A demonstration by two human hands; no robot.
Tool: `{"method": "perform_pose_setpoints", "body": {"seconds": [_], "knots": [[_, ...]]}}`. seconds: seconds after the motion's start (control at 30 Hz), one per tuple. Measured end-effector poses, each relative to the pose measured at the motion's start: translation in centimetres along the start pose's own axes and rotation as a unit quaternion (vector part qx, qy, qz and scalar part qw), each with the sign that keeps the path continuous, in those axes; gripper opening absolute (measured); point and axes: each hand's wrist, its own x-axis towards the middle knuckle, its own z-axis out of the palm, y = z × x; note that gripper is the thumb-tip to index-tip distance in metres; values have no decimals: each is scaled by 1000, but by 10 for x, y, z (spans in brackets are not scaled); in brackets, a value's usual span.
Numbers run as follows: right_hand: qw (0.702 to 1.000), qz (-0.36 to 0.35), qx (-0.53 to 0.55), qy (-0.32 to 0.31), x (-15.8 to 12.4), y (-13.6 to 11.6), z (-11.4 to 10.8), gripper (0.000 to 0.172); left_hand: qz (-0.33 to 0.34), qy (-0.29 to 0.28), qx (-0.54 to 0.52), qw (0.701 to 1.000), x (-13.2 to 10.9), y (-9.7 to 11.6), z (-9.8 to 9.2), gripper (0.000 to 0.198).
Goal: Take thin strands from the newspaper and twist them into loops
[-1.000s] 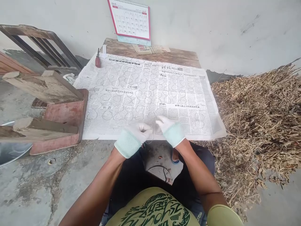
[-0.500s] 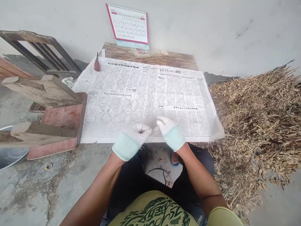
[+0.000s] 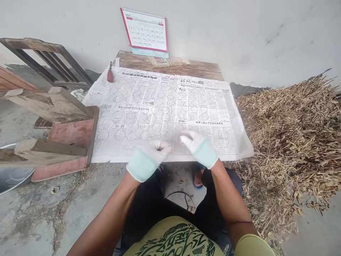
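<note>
A large newspaper (image 3: 165, 106) lies spread over a wooden table, printed with rows of thin overlapping loops. Both hands wear white gloves with pale green cuffs. My left hand (image 3: 151, 158) is closed at the paper's near edge, with a faint thin loop, perhaps wire, showing at its fingertips. My right hand (image 3: 198, 147) rests just above the printed box on the paper, fingers pinched together and pointing left. Nothing shows in those fingers. A red-handled screwdriver (image 3: 110, 73) lies at the paper's far left corner.
A wooden stool (image 3: 69, 133) with a red seat lies on its side at left, before a wooden frame (image 3: 45, 60). A heap of dry stalks (image 3: 287, 135) fills the right. A calendar (image 3: 145, 32) leans on the wall behind the table.
My right hand has moved rightward, away from my left hand, and its fingers now point more to the left. My left hand stays nearly still. The view has shifted slightly.
</note>
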Motion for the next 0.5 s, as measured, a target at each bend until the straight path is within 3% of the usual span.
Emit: {"method": "perform_pose_setpoints", "body": {"seconds": [0.1,0.17,0.27,0.37,0.5], "knots": [[998,-36,46,-3,0,1,-19,40,-21,-98,4,995,6,0,-9,39],[996,-52,70,-33,1,1,-23,32,-28,-131,8,991,9,1,-11,41],[994,-37,68,-79,4,2,-17,17,-23,-146,31,989,12,2,-9,41],[992,-18,80,-97,4,2,-11,22,-19,-144,30,989,14,3,-7,43],[993,-9,94,-73,3,-1,-9,24,-25,-133,-43,990,14,4,-8,45]]}}
